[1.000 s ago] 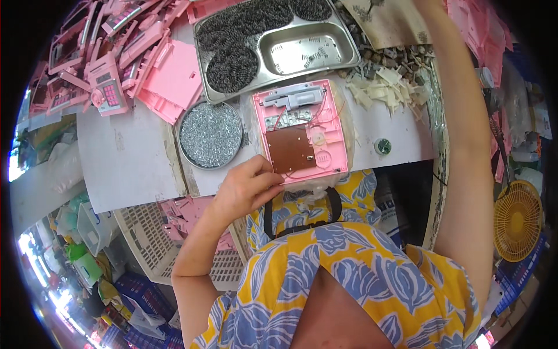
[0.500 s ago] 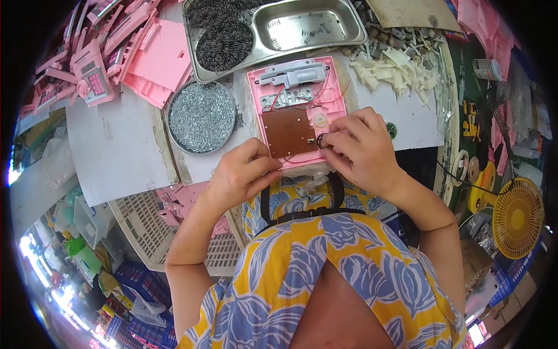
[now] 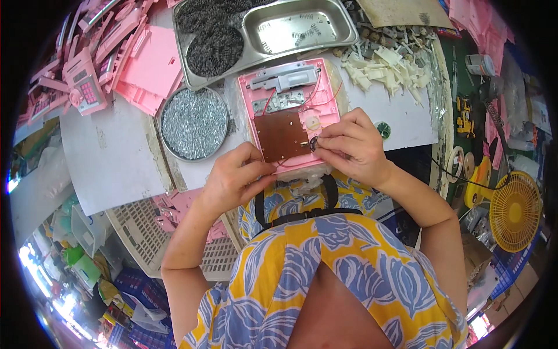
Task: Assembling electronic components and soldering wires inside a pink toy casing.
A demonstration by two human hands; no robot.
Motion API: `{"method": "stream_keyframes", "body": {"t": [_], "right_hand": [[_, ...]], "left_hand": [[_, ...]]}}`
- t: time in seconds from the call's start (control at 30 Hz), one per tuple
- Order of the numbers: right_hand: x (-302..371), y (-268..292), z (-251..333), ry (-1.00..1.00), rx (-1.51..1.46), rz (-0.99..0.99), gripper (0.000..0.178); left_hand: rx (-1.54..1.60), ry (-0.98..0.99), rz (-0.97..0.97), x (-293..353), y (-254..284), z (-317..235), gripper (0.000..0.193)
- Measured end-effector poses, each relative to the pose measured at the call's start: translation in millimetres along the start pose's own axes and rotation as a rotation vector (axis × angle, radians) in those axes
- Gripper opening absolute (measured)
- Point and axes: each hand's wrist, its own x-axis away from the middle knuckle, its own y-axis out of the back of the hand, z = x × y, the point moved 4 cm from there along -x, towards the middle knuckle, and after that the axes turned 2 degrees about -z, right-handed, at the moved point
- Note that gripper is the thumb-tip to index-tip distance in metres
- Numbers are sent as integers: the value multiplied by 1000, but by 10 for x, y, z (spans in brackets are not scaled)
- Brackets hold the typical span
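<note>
A pink plastic housing lies open before me, with a brown circuit board, a grey mechanism, a metal plate, a pale round wheel and thin red wires inside. My left hand grips the housing's lower left corner, thumb and fingers close together. Between the thumb and fingers of my right hand is a small dark round part, held at the housing's right side beside the board's edge. Its exact kind is too small to make out.
Left of the housing stands a round tray of screws. Behind it, a steel tray holds dark springs. White plastic parts are heaped at the back right, pink casings at the left. A green coil lies near my right hand.
The view has shifted slightly, moving the scene a little left. My right fingers have tilted, and more of the dark round part shows. My left hand keeps its place at the corner.
</note>
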Motion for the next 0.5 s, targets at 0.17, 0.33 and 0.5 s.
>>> {"method": "stream_keyframes", "body": {"t": [0.17,0.33,0.5], "right_hand": [[-24,61,89,-19,132,94,24],[-244,663,-262,-48,263,79,26],[-331,959,-890,-35,656,102,26]], "left_hand": [[-1,7,20,-28,21,-13,23],[-19,74,115,-105,106,-143,22],[-47,26,135,-728,505,-206,14]]}}
